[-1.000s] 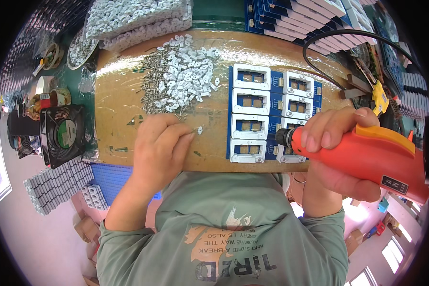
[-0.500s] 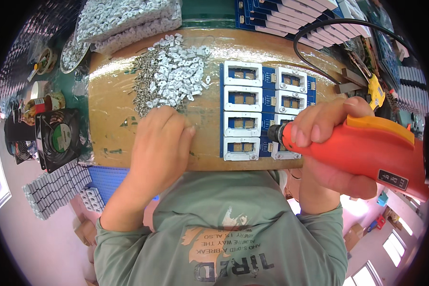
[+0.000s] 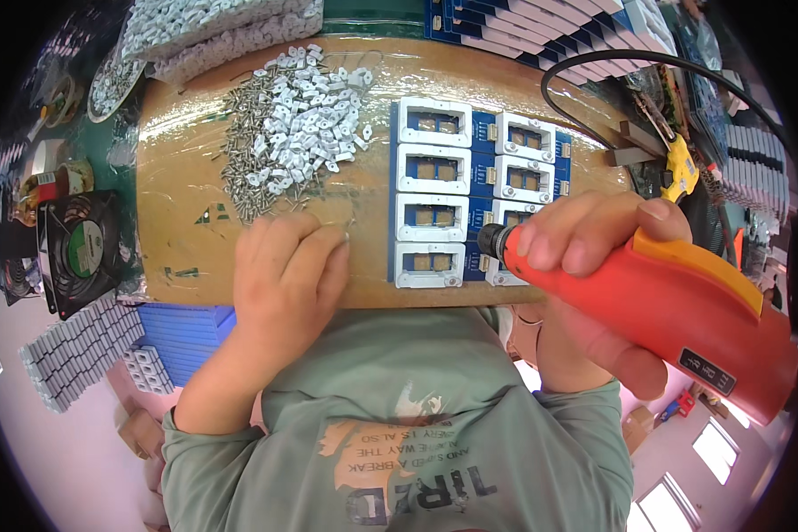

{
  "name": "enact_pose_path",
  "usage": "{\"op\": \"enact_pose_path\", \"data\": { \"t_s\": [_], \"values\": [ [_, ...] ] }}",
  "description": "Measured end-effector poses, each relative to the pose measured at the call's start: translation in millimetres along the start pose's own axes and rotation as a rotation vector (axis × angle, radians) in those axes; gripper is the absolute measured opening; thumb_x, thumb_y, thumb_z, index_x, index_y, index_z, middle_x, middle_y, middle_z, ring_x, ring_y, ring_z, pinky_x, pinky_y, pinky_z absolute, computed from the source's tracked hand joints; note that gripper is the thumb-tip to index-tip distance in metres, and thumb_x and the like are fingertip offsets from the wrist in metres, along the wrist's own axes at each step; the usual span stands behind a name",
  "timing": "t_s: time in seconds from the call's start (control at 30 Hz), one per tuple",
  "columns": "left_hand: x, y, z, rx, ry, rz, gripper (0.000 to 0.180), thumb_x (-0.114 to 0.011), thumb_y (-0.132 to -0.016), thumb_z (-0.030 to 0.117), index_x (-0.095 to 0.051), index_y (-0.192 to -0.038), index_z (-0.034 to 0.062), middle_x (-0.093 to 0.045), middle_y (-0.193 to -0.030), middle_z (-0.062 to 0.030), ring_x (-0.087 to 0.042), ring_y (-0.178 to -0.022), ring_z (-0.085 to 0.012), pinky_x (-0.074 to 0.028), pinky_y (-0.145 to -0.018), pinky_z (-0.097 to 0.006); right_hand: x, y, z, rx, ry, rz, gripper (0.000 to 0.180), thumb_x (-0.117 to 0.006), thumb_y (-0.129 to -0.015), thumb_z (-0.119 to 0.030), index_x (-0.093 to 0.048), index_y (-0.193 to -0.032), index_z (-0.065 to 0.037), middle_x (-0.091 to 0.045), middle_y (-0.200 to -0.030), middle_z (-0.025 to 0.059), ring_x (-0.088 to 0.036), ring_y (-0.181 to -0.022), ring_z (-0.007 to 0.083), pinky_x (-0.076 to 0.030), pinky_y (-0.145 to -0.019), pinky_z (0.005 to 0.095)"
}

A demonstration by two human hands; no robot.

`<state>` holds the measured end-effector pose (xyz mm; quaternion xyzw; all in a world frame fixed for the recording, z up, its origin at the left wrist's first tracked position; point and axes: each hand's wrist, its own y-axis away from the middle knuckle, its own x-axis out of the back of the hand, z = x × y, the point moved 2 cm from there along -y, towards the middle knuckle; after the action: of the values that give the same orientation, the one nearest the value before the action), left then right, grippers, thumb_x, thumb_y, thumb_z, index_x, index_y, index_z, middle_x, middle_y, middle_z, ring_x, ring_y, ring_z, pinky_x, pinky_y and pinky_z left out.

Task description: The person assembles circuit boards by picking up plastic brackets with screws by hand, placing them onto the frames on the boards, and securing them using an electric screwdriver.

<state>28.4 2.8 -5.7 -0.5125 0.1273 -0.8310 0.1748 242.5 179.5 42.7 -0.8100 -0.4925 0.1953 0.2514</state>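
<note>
So, from left: metal screws heaped on desk; left hand just below heap, fingers curled down, cannot tell if holding anything; small white bits piled right beside screws; blue boards with white frames lie flat farther right; right hand wraps tight round red driver, black tip over boards, cannot tell if touching; step looks like picking up small part, driver ready; next move seems to need gentle pinch, steady driver
</note>
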Motion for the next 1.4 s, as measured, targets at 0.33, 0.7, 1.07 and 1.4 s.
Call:
{"op": "enact_pose_path", "data": {
  "t_s": [0.33, 0.7, 1.07, 1.4],
  "values": [
    [-18.3, -5.7, 29.3, -0.035, 0.434, -0.124, 0.024, -0.078, -0.07, 0.001, -0.067, -0.09, 0.0077, -0.063, -0.091, -0.0087, -0.06, -0.083, -0.0305, -0.048, -0.073, -0.041, -34.0, -15.5, -39.0, -0.058, -0.102, 0.021, 0.085, -0.081, -0.087, -0.056, -0.045, -0.148, -0.011, -0.063, -0.102, 0.0069, -0.065, -0.081, 0.0211, -0.056, -0.07, 0.0356],
    [-22.9, -7.5, 27.0, -0.057, 0.426, -0.075, 0.024, -0.074, -0.067, 0.002, -0.064, -0.088, 0.0073, -0.059, -0.089, -0.0094, -0.059, -0.085, -0.0313, -0.047, -0.075, -0.042, -64.3, -26.1, -22.8, -0.098, -0.143, -0.018, 0.075, -0.08, -0.088, -0.056, -0.047, -0.139, -0.012, -0.064, -0.097, 0.0084, -0.065, -0.074, 0.0222, -0.056, -0.064, 0.0359],
    [-26.5, -5.5, 26.4, -0.07, 0.467, -0.037, 0.017, -0.072, -0.071, 0.006, -0.062, -0.084, 0.007, -0.055, -0.086, -0.0082, -0.059, -0.085, -0.0298, -0.045, -0.076, -0.044, -74.2, -32.0, -26.0, -0.153, -0.069, -0.068, 0.073, -0.082, -0.084, -0.059, -0.05, -0.127, -0.009, -0.062, -0.094, 0.0087, -0.063, -0.073, 0.0248, -0.054, -0.062, 0.036],
    [-27.6, -2.5, 23.7, -0.072, 0.455, -0.049, 0.018, -0.073, -0.07, 0.007, -0.063, -0.085, 0.0071, -0.056, -0.087, -0.0082, -0.059, -0.088, -0.0302, -0.045, -0.078, -0.044, -83.1, -30.8, -19.1, -0.135, 0.023, -0.081, 0.078, -0.083, -0.08, -0.064, -0.051, -0.124, -0.007, -0.064, -0.092, 0.0094, -0.065, -0.072, 0.0258, -0.054, -0.062, 0.0379]
  ]
}}
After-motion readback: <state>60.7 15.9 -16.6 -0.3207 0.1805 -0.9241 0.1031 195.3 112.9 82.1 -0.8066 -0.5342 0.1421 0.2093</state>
